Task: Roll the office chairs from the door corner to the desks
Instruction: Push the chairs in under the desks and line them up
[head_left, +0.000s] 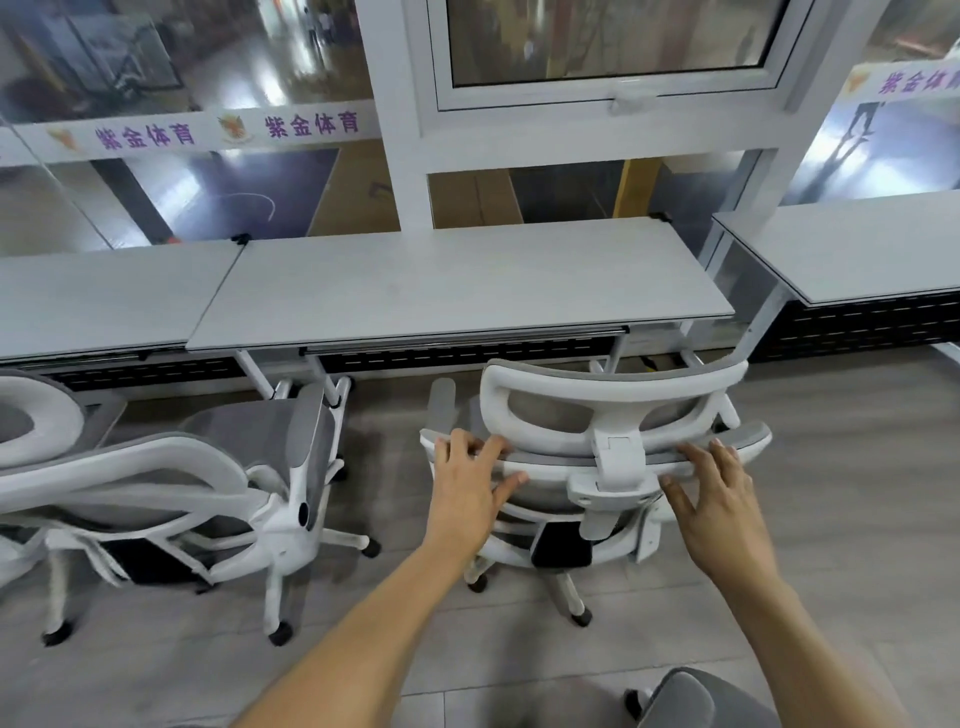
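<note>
As my left hand (470, 467) and right hand (711, 488) rest open, fingers spread, on the chair (563, 460) top rail, before the middle bench (467, 280), I judge: rolls lightly, may swivel; push rigid frame, not mesh.

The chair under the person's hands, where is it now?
The chair stands centre-right in the head view, before the middle desk, with a second chair on its left.
</note>
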